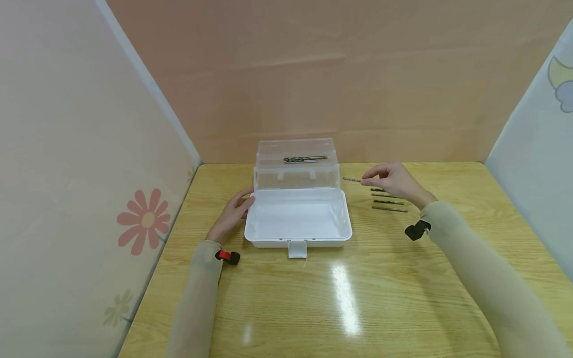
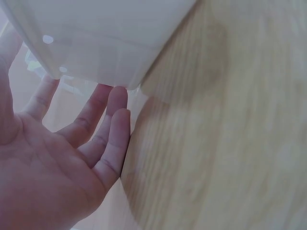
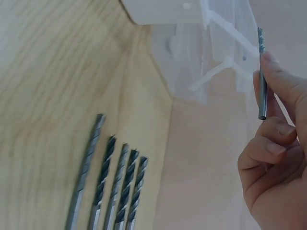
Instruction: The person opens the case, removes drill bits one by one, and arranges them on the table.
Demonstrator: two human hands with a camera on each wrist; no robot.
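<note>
Peach and pale panels wall off a wooden table [image 1: 380, 298] on three sides, leaving its near half as bare wood. At the centre sits a white plastic box [image 1: 297, 219] with its clear lid [image 1: 295, 164] raised at 12 o'clock, where two drill bits [image 1: 305, 159] lie in the lid's tray. From 9 o'clock, the left hand [image 1: 233, 214] rests flat with relaxed fingers against the box's left wall. At 3 o'clock of the box, the right hand [image 1: 394, 181] pinches one held bit [image 1: 352, 179] between thumb and fingers, lifted off the wood just right of the lid. Beneath that hand a row of spare bits [image 1: 388, 201] lies side by side, well apart from the table's right edge.
</note>
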